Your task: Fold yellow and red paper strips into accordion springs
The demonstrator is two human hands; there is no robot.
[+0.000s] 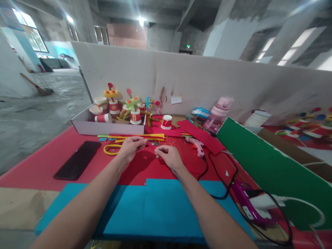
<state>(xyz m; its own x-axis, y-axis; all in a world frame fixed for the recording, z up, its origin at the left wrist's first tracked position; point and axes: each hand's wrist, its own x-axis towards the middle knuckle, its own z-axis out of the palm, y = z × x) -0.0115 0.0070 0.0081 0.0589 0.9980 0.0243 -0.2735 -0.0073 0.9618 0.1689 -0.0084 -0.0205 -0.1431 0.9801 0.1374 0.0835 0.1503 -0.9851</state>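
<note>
head view: left hand [129, 147] and right hand [170, 156] pinch a narrow red strip [150, 144], seemingly paper, so light, bendy and easily creased; best held near its ends.

The glue gun [196, 146] is pink, the phone [77, 160] black.

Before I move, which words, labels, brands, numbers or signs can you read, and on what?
No text is readable.
Red-and-white cup below the green head: dark marks, too small.
Green lit sign, far back: too small.
Blue-and-white packet: too blurred to tell.
</note>
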